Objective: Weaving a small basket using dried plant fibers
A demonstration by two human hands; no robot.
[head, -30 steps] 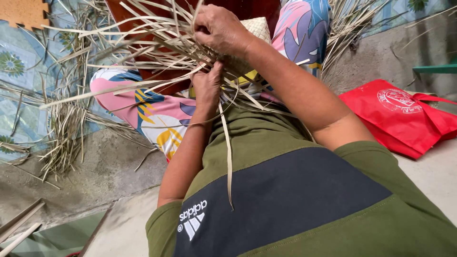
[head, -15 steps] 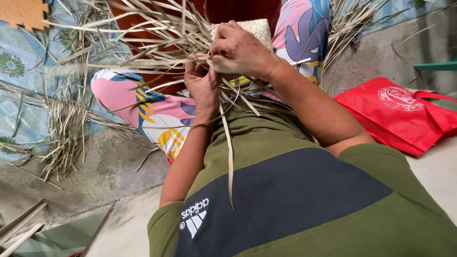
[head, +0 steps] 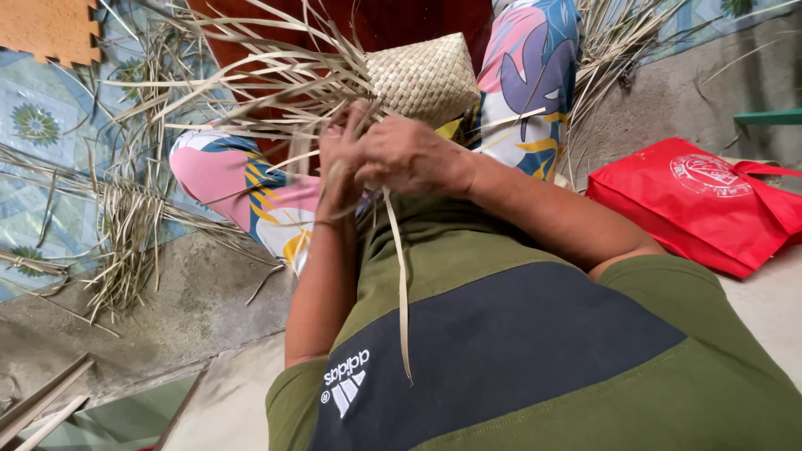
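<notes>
Sat cross-legged, both hands at the lap. Left hand (head: 338, 163) and right hand (head: 405, 154) curled tight around dry leaf strips (head: 276, 92), woven mat (head: 422, 75) just beyond. Loose strips (head: 125, 234) littering the floor, red bag (head: 693, 196) off right.

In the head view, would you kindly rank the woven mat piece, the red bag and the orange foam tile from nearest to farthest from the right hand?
From the right hand:
1. Woven mat piece, just above it on the lap.
2. Red bag, on the floor at the right.
3. Orange foam tile, far top-left corner.
</notes>
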